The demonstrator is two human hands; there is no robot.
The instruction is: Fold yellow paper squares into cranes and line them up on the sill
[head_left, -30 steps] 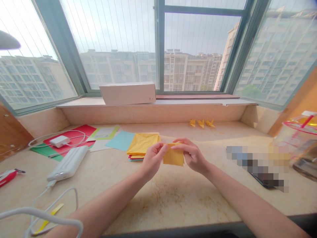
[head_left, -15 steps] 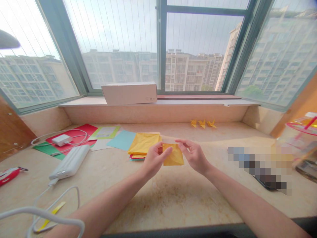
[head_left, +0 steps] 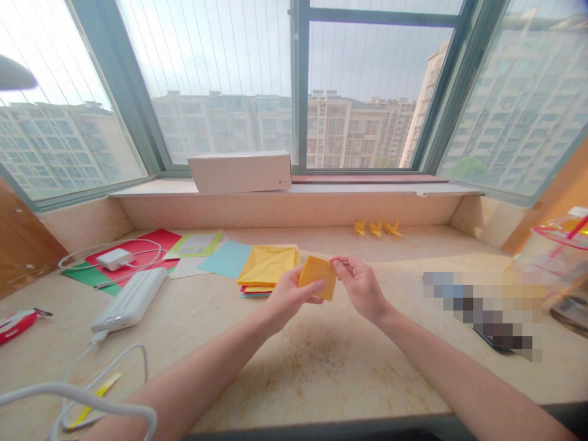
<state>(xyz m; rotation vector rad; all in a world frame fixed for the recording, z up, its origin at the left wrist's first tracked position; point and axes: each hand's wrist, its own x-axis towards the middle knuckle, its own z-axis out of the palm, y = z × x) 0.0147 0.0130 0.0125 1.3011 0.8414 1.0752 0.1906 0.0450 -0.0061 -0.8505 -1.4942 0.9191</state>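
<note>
A small square of folded yellow paper (head_left: 318, 277) is tilted above the counter in the middle of the view. My left hand (head_left: 289, 295) grips its left and lower part, thumb across the front and fingers behind. The fingertips of my right hand (head_left: 361, 285) pinch the paper's upper right corner. Just left of my hands lies a stack of yellow folded paper (head_left: 266, 263), with red and blue sheets under it. Three small yellow folded paper figures (head_left: 375, 228) stand near the back wall.
Blue paper (head_left: 225, 258), red paper (head_left: 154, 240) and green paper (head_left: 87, 275) lie left, beside a white power bank (head_left: 131, 300) with cables. A white box (head_left: 239, 173) rests on the sill. A phone-like dark object, partly blurred, and a clear container (head_left: 551, 257) are right.
The yellow square has tilted and turned in my left hand, rising slightly. My right hand's fingers have closed on its upper right corner.
</note>
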